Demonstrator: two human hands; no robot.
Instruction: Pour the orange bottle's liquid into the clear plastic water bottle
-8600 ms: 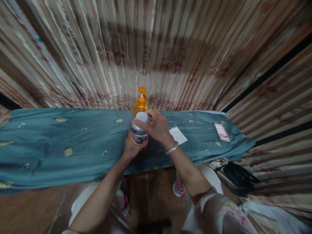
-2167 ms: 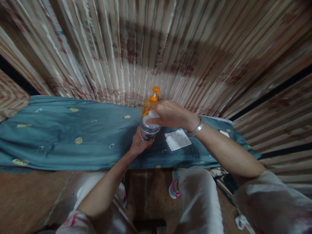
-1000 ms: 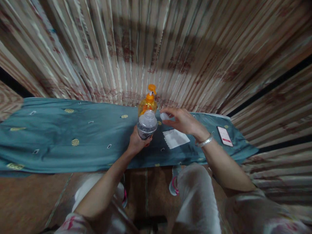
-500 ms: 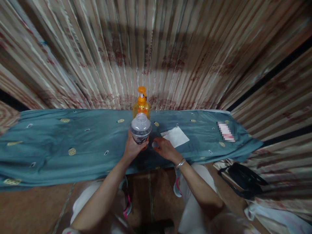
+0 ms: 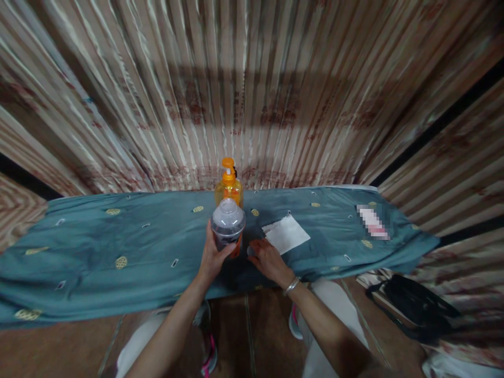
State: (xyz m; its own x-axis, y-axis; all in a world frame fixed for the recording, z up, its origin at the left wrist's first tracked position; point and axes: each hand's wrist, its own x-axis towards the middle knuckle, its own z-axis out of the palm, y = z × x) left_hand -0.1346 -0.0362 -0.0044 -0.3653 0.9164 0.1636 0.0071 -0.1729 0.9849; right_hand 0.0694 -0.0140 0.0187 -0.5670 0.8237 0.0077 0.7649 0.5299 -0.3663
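Observation:
My left hand (image 5: 214, 256) is wrapped round a clear plastic cup with a domed lid (image 5: 228, 218), upright on the cloth-covered table. Just behind the cup stands an orange pump bottle (image 5: 229, 184), its lower part hidden by the lid. To the right of the cup, my right hand (image 5: 268, 258) has its fingers closed on a small clear round piece (image 5: 251, 251), low over the cloth. A white sheet of paper (image 5: 289, 234) lies just beyond my right hand.
A teal patterned cloth (image 5: 157, 231) covers the long narrow table. A blurred pink and white item (image 5: 373, 222) lies at its right end. Pleated curtains (image 5: 252, 94) hang behind. On the floor at the right is a black bag (image 5: 421, 304).
The view has tilted up a little, so the table and everything on it appear lower. Both hands keep nearly the same places beside the cup, and their holds look unchanged.

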